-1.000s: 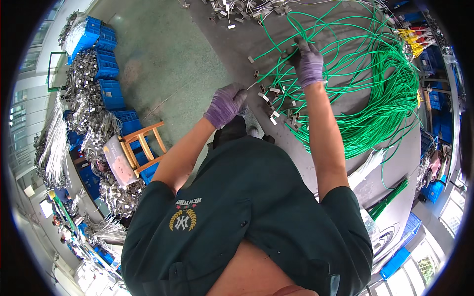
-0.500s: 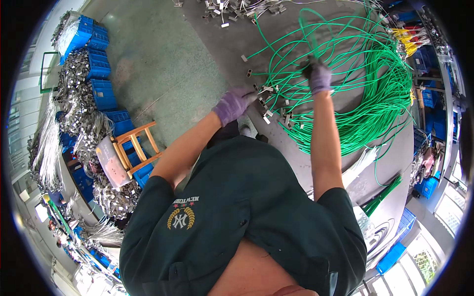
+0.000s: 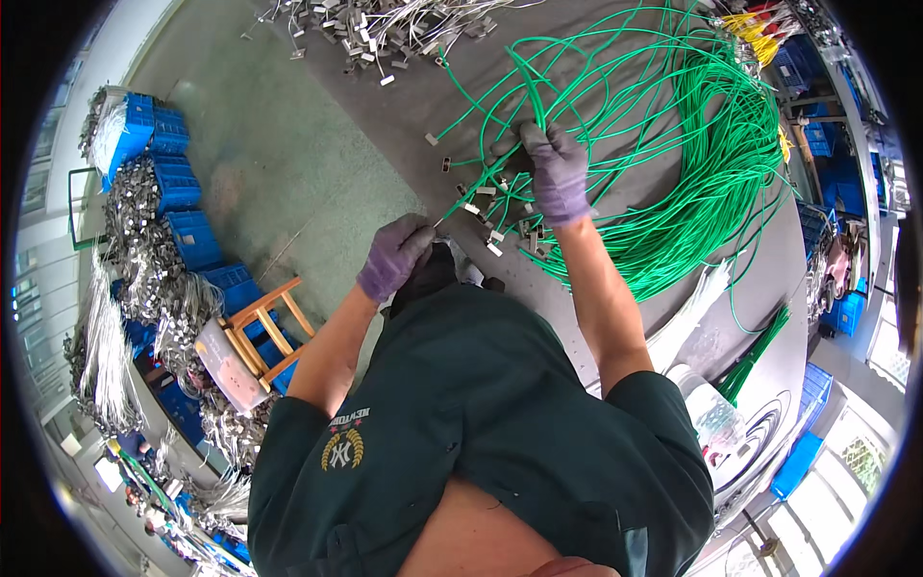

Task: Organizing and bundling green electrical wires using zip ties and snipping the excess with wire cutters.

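A grey-and-purple glove covers my left hand (image 3: 397,255), which is closed on the end of a green cable at the table's near left edge. From there the green cable (image 3: 478,189) runs up and right. My right hand (image 3: 556,173), gloved alike, is closed around green cable as well; a doubled loop rises out of its top. Below and left of that hand lie several cable ends with small metal connectors (image 3: 495,240). To the right spreads a large bundle of green cables (image 3: 711,183), curving toward me.
White cables with metal connectors (image 3: 370,38) lie at the table's far edge. A small green bundle (image 3: 760,356) and white strands (image 3: 694,310) lie at the near right. On the left stand a wooden stool (image 3: 264,337) and blue crates (image 3: 192,240) beside heaped connectors.
My right hand has come left and nearer with the green cable. My left hand has drawn back toward me and left, and the cable end shows at its fingers.
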{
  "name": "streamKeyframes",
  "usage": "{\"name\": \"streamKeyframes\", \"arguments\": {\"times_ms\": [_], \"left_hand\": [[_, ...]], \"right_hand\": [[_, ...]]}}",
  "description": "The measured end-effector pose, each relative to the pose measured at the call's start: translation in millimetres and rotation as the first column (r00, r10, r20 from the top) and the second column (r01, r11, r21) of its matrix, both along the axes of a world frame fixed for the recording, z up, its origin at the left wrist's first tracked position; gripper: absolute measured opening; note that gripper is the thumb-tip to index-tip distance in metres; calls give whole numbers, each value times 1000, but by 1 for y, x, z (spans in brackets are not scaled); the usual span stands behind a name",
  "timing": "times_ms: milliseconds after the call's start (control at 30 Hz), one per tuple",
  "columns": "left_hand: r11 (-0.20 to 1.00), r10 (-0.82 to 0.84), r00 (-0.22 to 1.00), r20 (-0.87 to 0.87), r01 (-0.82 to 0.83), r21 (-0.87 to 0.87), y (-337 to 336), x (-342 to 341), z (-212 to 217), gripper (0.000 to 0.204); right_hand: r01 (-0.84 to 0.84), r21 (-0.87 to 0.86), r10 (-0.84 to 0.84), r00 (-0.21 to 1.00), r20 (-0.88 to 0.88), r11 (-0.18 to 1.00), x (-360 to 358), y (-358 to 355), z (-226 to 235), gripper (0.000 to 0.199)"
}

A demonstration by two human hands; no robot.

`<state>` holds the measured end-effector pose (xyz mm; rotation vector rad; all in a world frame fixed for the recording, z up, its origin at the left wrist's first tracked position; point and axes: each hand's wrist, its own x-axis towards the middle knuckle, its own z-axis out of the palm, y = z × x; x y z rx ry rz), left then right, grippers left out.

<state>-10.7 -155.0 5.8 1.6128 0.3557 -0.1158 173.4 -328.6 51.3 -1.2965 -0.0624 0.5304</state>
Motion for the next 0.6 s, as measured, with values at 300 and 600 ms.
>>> {"name": "streamKeyframes", "arguments": {"times_ms": [300, 600], "left_hand": [[994, 5, 995, 104, -16, 104, -27, 20, 24, 16], [1000, 2, 991, -134, -1, 4, -24, 34, -32, 11]], "right_hand": [[224, -73, -206, 958, 198, 972, 19, -31, 18, 22], [95, 47, -78, 954, -290, 994, -2, -19, -98, 21]]}}
